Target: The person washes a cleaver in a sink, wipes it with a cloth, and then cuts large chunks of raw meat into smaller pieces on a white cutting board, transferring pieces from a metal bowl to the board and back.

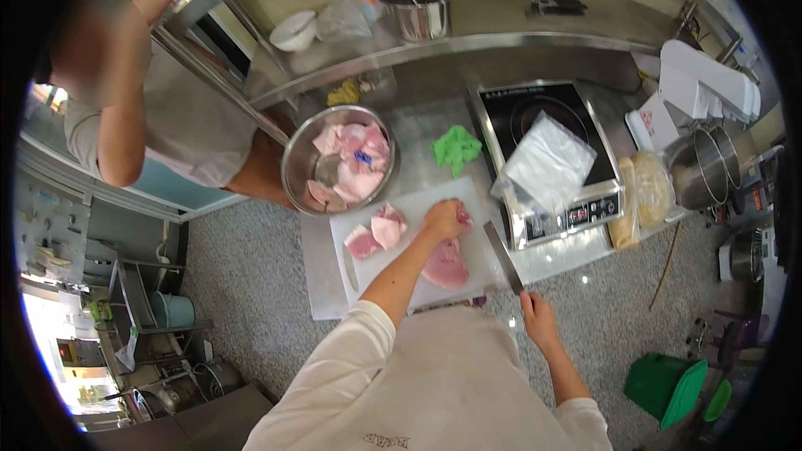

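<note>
My left hand (443,219) grips a piece of raw meat (464,217) at the right part of a white cutting board (473,191). Below that hand a larger slab of raw meat (446,266) lies flat on the board, and two smaller chunks (389,226) rest to its left. My right hand (539,319) is closed around the handle of a knife (503,258), whose long blade points up and left beside the board's right edge, apart from the meat. A steel bowl (288,178) with more raw meat and a small blue item stands behind the board's left end.
A green cloth (456,149) lies behind the board. On the right, an induction cooker (489,119) carries a plastic-wrapped packet (551,160). Bagged food (650,191) sits beside it. A steel pot (423,15) stands on the shelf. Another person (188,106) is at the left, one arm raised.
</note>
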Tool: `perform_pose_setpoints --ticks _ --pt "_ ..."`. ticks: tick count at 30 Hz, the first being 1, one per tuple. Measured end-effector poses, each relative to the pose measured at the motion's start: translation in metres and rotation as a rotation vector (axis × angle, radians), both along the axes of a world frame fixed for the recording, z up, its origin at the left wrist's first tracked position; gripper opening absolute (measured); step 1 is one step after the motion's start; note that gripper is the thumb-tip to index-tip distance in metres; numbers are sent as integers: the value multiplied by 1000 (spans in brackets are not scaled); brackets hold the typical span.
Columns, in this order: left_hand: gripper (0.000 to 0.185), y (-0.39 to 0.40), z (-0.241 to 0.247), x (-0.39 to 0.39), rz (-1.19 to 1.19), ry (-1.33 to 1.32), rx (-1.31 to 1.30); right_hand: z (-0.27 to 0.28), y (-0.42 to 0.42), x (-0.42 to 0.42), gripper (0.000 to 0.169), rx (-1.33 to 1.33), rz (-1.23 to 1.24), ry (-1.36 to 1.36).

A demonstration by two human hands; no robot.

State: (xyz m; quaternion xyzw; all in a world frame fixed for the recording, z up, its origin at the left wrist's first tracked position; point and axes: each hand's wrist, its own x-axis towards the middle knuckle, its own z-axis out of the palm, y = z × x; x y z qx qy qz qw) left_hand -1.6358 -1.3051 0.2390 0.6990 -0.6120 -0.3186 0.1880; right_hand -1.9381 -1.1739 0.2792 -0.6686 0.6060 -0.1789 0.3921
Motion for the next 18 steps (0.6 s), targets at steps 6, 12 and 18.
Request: perform_pose_setpoints --ticks 6,12,18 --pt "31 -25 2 16 221 362 10 2 -1 6 45 62 -36 -22" --pt "37 -21 -12 25 199 304 -116 2 0 4 47 90 -25 -20" --pt "37 26 -1 31 221 181 54 8 1 -1 45 115 -7 0"
